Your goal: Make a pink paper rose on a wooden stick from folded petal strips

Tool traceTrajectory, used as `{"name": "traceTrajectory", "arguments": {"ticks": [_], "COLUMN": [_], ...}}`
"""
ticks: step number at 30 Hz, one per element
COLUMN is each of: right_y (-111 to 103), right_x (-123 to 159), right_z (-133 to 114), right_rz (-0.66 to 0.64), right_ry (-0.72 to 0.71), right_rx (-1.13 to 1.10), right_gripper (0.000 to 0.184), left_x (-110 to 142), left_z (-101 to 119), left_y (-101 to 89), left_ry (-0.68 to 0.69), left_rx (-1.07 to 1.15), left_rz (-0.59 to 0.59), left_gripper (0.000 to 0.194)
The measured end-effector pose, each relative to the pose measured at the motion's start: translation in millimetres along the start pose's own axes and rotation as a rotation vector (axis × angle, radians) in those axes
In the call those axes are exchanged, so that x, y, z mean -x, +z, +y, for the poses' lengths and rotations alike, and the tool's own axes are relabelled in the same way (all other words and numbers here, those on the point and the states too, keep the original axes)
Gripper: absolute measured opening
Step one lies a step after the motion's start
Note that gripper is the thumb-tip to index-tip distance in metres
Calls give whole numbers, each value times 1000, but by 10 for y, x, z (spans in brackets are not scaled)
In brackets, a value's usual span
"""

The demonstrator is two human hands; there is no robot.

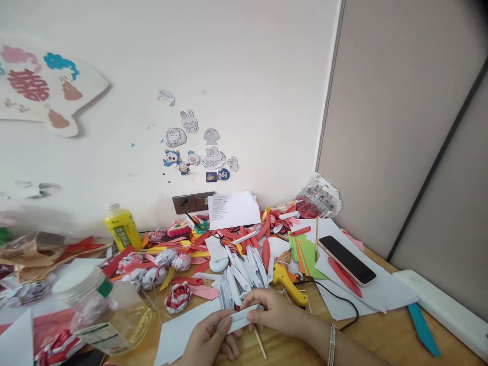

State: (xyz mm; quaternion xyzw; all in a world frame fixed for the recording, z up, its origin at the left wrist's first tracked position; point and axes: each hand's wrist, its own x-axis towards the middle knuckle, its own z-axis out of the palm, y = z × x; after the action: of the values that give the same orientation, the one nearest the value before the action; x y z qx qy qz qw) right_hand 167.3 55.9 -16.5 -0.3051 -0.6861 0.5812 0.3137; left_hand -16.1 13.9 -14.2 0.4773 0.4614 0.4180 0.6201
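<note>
A folded strip of white paper (241,318) is stretched between my two hands, low in the head view. My left hand (209,336) pinches its left end, thumb on top and fingers curled below. The right end is gripped by my right hand (271,309), thumb pressed against the near face. Just beyond the hands lies a pile of folded white paper strips (246,269). A thin wooden stick (260,343) rests on the table below my right hand. Flat white paper (179,325) lies beside my left hand.
A yellow glue gun (287,282) with a black cord is right of the pile. A phone (347,259) lies on papers. A clear jar (107,310) and a yellow bottle (121,226) stand left, among rolled paper flowers (178,297). A wall bounds the back.
</note>
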Motion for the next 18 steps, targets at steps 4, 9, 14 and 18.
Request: {"name": "traceTrajectory", "arguments": {"ticks": [4, 9, 14, 18], "right_y": [27, 54, 90, 125], "right_x": [-15, -48, -36, -19], "right_z": [50, 65, 14, 14], "right_rz": [46, 58, 77, 51], "right_ry": [26, 46, 21, -26], "right_rx": [1, -53, -152, -195], "right_gripper": [14, 22, 22, 18], "left_x": [-32, -42, -39, -44], "left_z": [-58, -62, -76, -79], "left_y": [-34, -27, -35, -56], "left_ry": [-26, -21, -34, -69], "left_rx": [57, 55, 136, 266], "left_rz": [-11, 4, 10, 31], "left_gripper": [44, 44, 47, 43]}}
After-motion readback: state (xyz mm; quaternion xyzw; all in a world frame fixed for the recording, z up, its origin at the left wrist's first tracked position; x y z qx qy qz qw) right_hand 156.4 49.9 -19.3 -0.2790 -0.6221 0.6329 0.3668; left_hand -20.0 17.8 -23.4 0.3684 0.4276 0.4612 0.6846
